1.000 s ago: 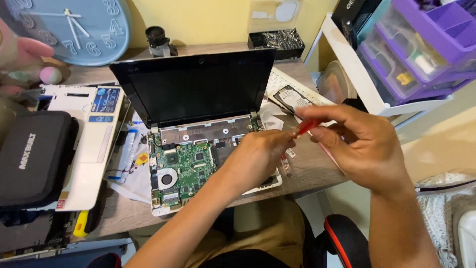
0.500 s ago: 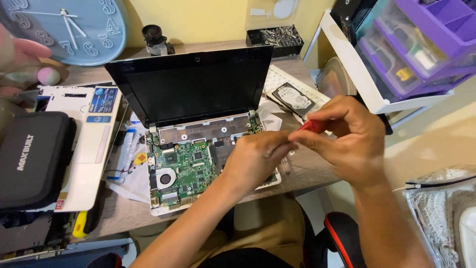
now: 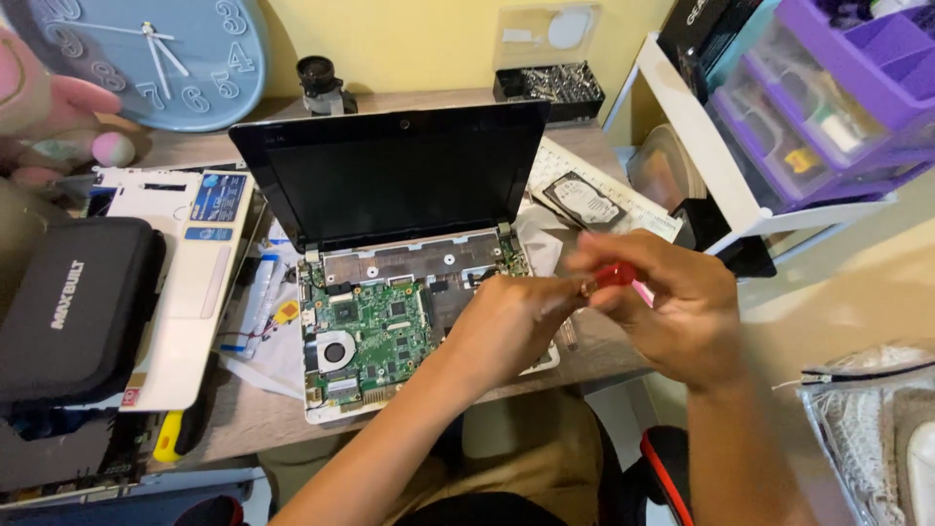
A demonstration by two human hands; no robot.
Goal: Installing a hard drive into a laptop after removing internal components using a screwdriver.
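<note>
Far left of the hands lies a black zippered fabric case (image 3: 73, 307) on the wooden counter (image 3: 243, 419). Beyond them leans a round pale-blue wall clock (image 3: 170, 58); to their upper right stands a purple plastic drawer unit (image 3: 828, 97), with a bare silver hard drive (image 3: 582, 202) nearer.

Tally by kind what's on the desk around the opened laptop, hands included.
Hands: 2, left hand and right hand, both on a red tool
Red tools: 1
Laptops: 1, opened laptop
Hard drives: 1, hard drive
Clocks: 1, blue clock
Black cases: 1, black case
Total: 7
</note>
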